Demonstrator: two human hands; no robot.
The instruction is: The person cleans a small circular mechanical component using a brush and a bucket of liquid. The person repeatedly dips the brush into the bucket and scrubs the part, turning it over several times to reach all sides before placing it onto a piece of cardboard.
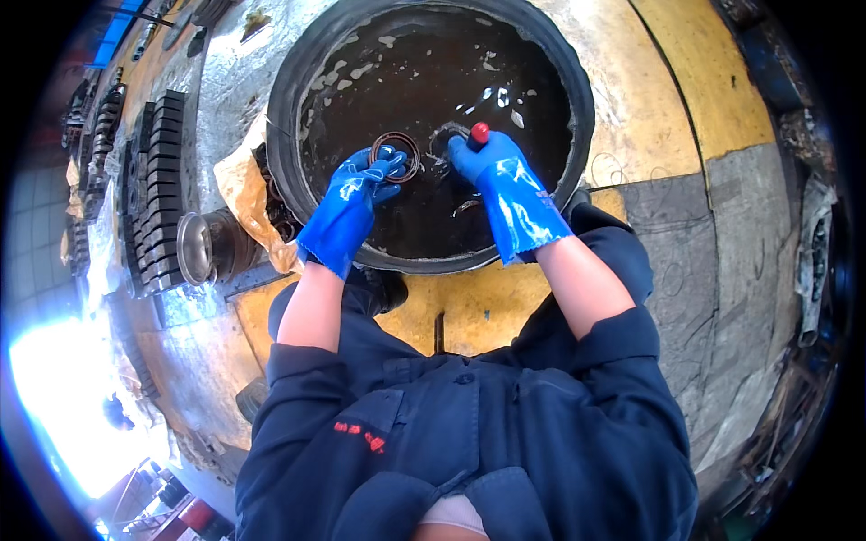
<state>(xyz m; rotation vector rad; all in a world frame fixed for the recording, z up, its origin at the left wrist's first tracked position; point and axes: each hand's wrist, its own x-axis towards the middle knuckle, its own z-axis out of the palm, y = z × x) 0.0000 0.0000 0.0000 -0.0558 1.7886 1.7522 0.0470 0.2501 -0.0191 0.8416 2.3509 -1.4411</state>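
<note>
My left hand [368,185], in a blue rubber glove, is closed on a thin brown metal ring [416,155] and holds it over the liquid. My right hand [496,171], gloved the same way, grips a brush by its red handle [479,132]. The brush's dark head points left toward the ring, with a small gap between them. Both hands are above a large round black tub [287,99] of dark, oily liquid with pale foam patches and bright reflections. What lies under the liquid cannot be made out.
An orange-brown plastic sheet [245,185] covers dark parts left of the tub. Beside it lies a metal cylinder [194,248], and farther left are rows of black ribbed parts [162,189]. Yellow and grey sheets cover the floor; scrap metal [816,261] lines the right edge.
</note>
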